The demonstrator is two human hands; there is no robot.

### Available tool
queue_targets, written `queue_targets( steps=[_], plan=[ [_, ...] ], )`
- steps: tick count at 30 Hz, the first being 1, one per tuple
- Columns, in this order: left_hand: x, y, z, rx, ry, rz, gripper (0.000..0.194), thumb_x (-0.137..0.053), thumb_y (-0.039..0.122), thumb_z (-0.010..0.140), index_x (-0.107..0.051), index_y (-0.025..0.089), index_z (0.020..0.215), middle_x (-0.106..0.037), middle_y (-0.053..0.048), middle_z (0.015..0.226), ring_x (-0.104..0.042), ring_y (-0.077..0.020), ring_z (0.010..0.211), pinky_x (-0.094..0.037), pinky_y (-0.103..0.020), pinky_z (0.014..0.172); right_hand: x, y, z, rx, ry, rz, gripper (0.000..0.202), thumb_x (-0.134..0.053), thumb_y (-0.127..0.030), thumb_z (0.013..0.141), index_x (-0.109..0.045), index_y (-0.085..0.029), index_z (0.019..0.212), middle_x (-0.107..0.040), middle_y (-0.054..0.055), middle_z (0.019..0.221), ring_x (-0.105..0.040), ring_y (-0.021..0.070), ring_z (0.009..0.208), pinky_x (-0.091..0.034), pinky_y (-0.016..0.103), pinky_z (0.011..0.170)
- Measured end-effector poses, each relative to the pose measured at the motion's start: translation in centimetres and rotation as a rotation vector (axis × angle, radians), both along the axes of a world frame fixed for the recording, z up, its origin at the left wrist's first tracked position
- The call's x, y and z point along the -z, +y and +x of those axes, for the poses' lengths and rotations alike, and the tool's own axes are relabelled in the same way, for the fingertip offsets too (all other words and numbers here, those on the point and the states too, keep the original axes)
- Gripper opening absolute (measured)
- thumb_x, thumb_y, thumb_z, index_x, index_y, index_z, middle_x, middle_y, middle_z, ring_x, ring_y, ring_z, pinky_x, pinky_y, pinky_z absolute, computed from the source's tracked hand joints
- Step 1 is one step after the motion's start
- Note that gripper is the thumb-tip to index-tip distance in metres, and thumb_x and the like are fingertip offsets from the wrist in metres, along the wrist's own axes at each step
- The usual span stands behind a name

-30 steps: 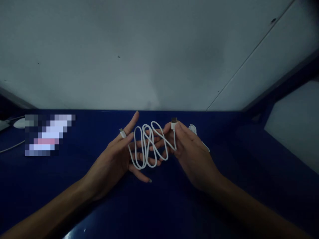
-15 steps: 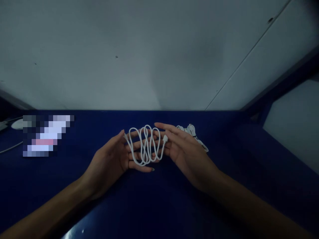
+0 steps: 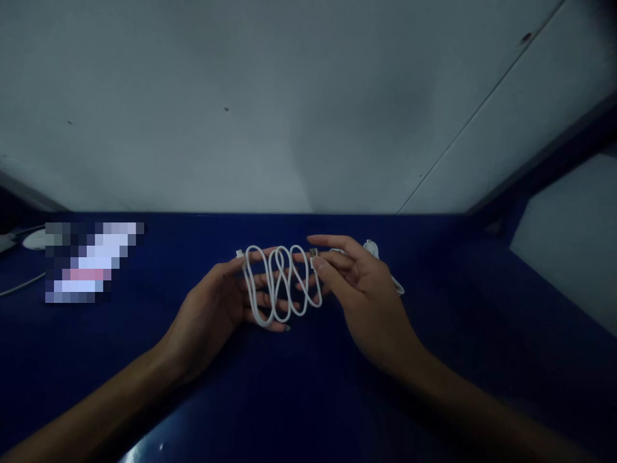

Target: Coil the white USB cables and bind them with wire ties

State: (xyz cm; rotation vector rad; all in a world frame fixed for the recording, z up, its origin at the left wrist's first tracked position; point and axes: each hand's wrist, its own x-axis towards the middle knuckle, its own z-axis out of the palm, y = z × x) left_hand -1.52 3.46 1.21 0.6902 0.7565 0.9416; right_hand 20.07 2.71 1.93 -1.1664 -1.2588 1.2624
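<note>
A white USB cable (image 3: 274,283) lies in several loose zigzag loops across the fingers of my left hand (image 3: 212,302). My left thumb presses the cable's small plug (image 3: 240,254) against the index finger, while the other fingers stretch out under the loops. At the other end, my right hand (image 3: 371,296) pinches the larger USB plug (image 3: 313,253) between thumb and fingers, its metal end pointing up. Behind my right hand, partly hidden by it, another bundled white cable (image 3: 371,248) rests on the blue table.
The blue table (image 3: 270,399) runs back to a pale grey wall (image 3: 241,128). On the left lie a pixelated bright object (image 3: 96,257), a white rounded object (image 3: 36,240) and a white cord (image 3: 24,287). A pale panel (image 3: 573,225) stands at the right.
My right hand has turned and shifted slightly, so the USB plug's metal end now shows. The loops have spread a little wider, and my left thumb has lowered, uncovering the small plug.
</note>
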Motion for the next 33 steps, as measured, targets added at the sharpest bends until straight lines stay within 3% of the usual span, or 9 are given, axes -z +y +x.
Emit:
queue_targets(
  steps=[3,5,10,14,16,20,27,33],
  plan=[
    [-0.4,-0.1,0.1,-0.016,0.043,-0.02,0.047,-0.052,0.035,0.112,-0.064,0.017,0.155,-0.082,-0.022,0.127,-0.083,-0.0353,0.094,-0.072,-0.045,0.068,0.1,0.1,0.0,0.038,0.05,-0.031,0.032,-0.081,-0.036,0.097,-0.071,-0.022,0.124,-0.08,0.009,0.117,-0.072,0.0196,0.077,-0.059,0.034,0.061],
    [-0.6,-0.1,0.2,-0.021,0.065,-0.017,0.045,-0.056,0.03,0.112,-0.065,0.017,0.153,-0.082,-0.023,0.127,-0.084,-0.0351,0.092,-0.071,-0.042,0.063,0.4,0.4,0.0,0.034,0.131,-0.104,0.037,-0.087,-0.035,0.092,-0.072,-0.022,0.123,-0.08,0.008,0.115,-0.07,0.0178,0.076,-0.056,0.031,0.06],
    [-0.2,-0.1,0.2,0.027,-0.036,0.018,0.041,-0.056,0.024,0.113,-0.068,0.019,0.152,-0.083,-0.021,0.125,-0.085,-0.0334,0.093,-0.072,-0.039,0.064,0.9,0.8,0.1,-0.052,0.381,-0.36,0.053,-0.096,-0.038,0.085,-0.075,-0.026,0.133,-0.078,0.006,0.119,-0.07,0.0193,0.094,-0.058,0.032,0.075],
    [-0.1,-0.3,0.0,0.051,-0.105,0.02,0.044,-0.052,0.031,0.116,-0.063,0.021,0.157,-0.082,-0.02,0.129,-0.084,-0.034,0.1,-0.072,-0.042,0.072,0.5,0.7,0.0,-0.136,0.476,-0.463,0.034,-0.091,-0.039,0.09,-0.08,-0.025,0.12,-0.077,0.007,0.124,-0.068,0.0238,0.112,-0.058,0.036,0.089],
    [-0.3,-0.5,0.0,0.062,-0.118,0.024,0.047,-0.049,0.033,0.117,-0.059,0.024,0.161,-0.079,-0.02,0.137,-0.083,-0.0344,0.108,-0.071,-0.046,0.083,0.4,0.6,-0.1,-0.166,0.474,-0.475,0.024,-0.086,-0.043,0.094,-0.082,-0.024,0.109,-0.076,0.008,0.122,-0.068,0.0258,0.111,-0.058,0.039,0.091],
    [-0.7,-0.7,0.2,0.099,-0.158,0.034,0.049,-0.045,0.037,0.118,-0.053,0.028,0.165,-0.074,-0.018,0.147,-0.079,-0.0353,0.12,-0.064,-0.051,0.102,0.9,0.3,-0.2,-0.207,0.53,-0.472,0.022,-0.078,-0.046,0.099,-0.082,-0.024,0.102,-0.076,0.008,0.119,-0.069,0.0256,0.108,-0.057,0.041,0.096],
    [-1.5,-0.9,0.4,0.089,-0.207,0.032,0.05,-0.043,0.038,0.118,-0.049,0.03,0.167,-0.078,-0.015,0.141,-0.077,-0.0331,0.128,-0.062,-0.048,0.107,0.9,0.1,-0.8,-0.274,0.641,-0.503,0.032,-0.065,-0.053,0.107,-0.079,-0.025,0.115,-0.075,0.009,0.13,-0.069,0.0277,0.126,-0.051,0.045,0.118],
    [-1.1,-0.9,0.2,0.059,-0.243,0.011,0.053,-0.043,0.035,0.118,-0.041,0.034,0.172,-0.079,-0.013,0.139,-0.078,-0.0325,0.126,-0.063,-0.049,0.105,0.1,0.0,-1.2,-0.417,0.676,-0.402,0.042,-0.055,-0.06,0.11,-0.076,-0.028,0.127,-0.07,0.008,0.143,-0.063,0.0278,0.135,-0.046,0.045,0.123]
  ],
)
